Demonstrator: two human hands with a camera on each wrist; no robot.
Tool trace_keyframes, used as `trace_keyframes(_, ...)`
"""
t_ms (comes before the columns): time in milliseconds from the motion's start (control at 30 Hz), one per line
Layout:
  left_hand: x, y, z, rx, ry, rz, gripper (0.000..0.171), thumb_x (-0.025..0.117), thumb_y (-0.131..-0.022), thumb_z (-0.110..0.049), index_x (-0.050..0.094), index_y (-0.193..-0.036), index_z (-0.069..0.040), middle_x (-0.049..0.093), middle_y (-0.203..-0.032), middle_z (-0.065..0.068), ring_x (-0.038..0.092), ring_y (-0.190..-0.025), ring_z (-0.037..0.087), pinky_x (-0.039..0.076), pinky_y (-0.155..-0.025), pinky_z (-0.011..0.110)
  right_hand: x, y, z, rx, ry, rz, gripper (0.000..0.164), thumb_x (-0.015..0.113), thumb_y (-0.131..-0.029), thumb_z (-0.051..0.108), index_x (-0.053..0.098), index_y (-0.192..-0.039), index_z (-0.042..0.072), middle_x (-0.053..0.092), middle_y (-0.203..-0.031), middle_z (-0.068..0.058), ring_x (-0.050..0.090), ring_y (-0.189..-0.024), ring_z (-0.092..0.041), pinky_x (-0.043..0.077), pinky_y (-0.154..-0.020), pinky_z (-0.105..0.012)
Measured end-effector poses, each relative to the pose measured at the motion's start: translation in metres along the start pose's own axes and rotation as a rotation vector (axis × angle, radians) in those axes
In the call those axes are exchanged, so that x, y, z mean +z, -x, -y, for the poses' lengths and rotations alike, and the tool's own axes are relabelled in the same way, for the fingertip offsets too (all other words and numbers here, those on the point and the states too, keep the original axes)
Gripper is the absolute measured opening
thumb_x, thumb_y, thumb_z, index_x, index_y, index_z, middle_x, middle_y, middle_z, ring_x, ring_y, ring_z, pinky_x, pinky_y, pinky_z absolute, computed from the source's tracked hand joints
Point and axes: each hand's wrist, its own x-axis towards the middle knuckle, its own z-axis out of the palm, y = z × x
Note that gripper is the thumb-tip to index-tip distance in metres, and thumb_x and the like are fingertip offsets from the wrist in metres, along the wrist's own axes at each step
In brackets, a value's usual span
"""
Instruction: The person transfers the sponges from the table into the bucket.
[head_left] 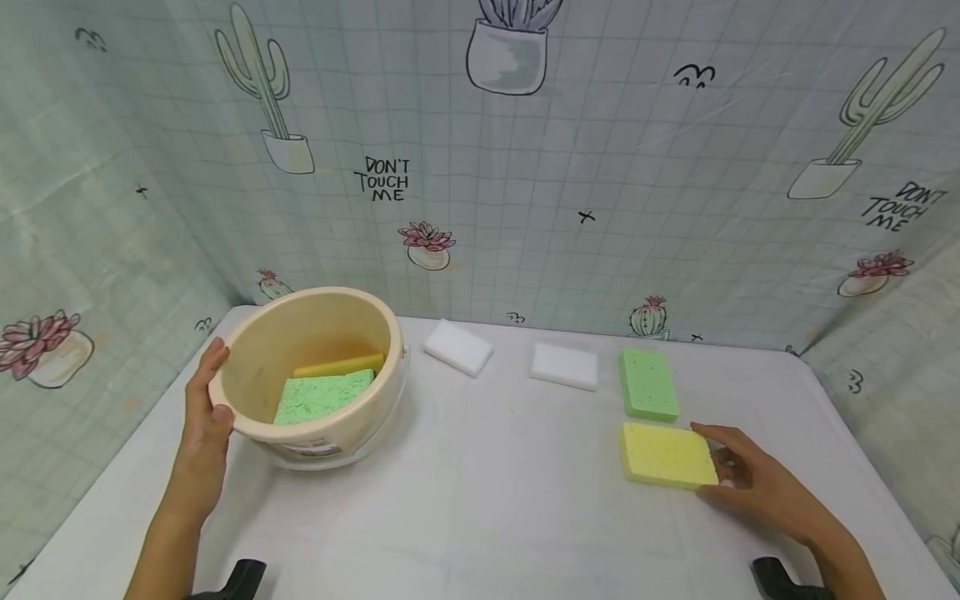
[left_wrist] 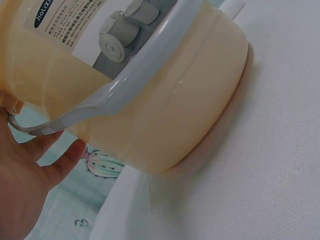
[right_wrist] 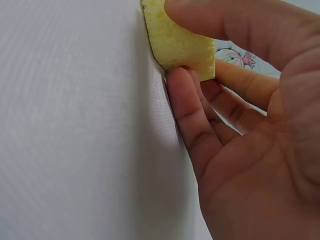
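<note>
A cream plastic bucket (head_left: 315, 425) stands at the left of the table, and inside it lie a green sponge (head_left: 324, 395) and a yellow one partly behind that. My left hand (head_left: 204, 437) holds the bucket's left rim. In the left wrist view, its fingers (left_wrist: 65, 162) are by the bucket's outer side, near the end of the grey handle (left_wrist: 135, 82). At the right, my right hand (head_left: 765, 487) grips the right end of a yellow sponge (head_left: 666, 455), thumb on the near edge and forefinger at the far corner. The sponge lies flat on the table.
Just beyond the yellow sponge lies a green sponge (head_left: 648, 384). Two white sponges, one in the middle (head_left: 564, 367) and one near the bucket (head_left: 458, 347), lie toward the back edge. A patterned cloth (head_left: 510, 208) hangs behind the white table (head_left: 480, 517).
</note>
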Motion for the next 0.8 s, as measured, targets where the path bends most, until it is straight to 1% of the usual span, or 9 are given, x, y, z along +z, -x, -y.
trace_keyframes(200, 0.0, 0.0, 0.0, -0.01, -0.005, -0.001, 0.058, 0.042, -0.102, -0.031, 0.018, -0.152, -0.015, -0.003, -0.158, -0.001, 0.002, -0.144, 0.021, 0.021, -0.106, 0.015, 0.001, 0.002, 0.002, 0.018, -0.008, -0.008, 0.079, 0.08, -0.077, 0.022, 0.04, -0.145, 0.011, 0.041, -0.129, -0.009, 0.052, -0.092, -0.008, 0.049, -0.075, -0.021)
trace_keyframes(400, 0.0, 0.0, 0.001, -0.016, -0.003, -0.003, 0.058, 0.042, -0.102, -0.032, 0.017, -0.152, -0.016, -0.003, -0.158, -0.001, 0.002, -0.144, 0.021, 0.021, -0.106, 0.015, 0.002, 0.002, 0.006, 0.035, 0.034, -0.044, 0.077, 0.08, -0.078, 0.026, 0.042, -0.143, 0.012, 0.042, -0.129, -0.006, 0.053, -0.091, -0.007, 0.048, -0.076, -0.02)
trace_keyframes(500, 0.0, 0.001, 0.001, -0.02, 0.004, -0.007, 0.059, 0.043, -0.102, -0.033, 0.018, -0.152, -0.016, -0.003, -0.158, -0.001, 0.002, -0.144, 0.02, 0.02, -0.107, 0.015, 0.002, 0.0, 0.01, 0.018, 0.034, -0.063, 0.077, 0.08, -0.078, 0.025, 0.042, -0.143, 0.012, 0.042, -0.13, -0.005, 0.054, -0.092, -0.007, 0.048, -0.077, -0.018)
trace_keyframes(633, -0.001, 0.0, 0.001, -0.022, 0.001, -0.019, 0.06, 0.045, -0.101, -0.034, 0.019, -0.152, -0.016, -0.002, -0.158, -0.002, 0.001, -0.144, 0.02, 0.02, -0.107, 0.016, 0.001, -0.003, 0.017, -0.022, 0.004, -0.085, 0.077, 0.08, -0.078, 0.022, 0.042, -0.143, 0.012, 0.042, -0.131, -0.004, 0.055, -0.094, -0.007, 0.047, -0.078, -0.015)
trace_keyframes(800, -0.001, 0.0, 0.002, -0.024, 0.008, -0.027, 0.061, 0.045, -0.101, -0.034, 0.019, -0.152, -0.015, -0.002, -0.158, -0.002, 0.001, -0.144, 0.021, 0.019, -0.108, 0.016, 0.002, -0.005, 0.031, -0.026, -0.028, -0.12, 0.074, 0.081, -0.077, 0.02, 0.044, -0.142, 0.011, 0.042, -0.129, -0.004, 0.055, -0.095, -0.005, 0.048, -0.078, -0.015)
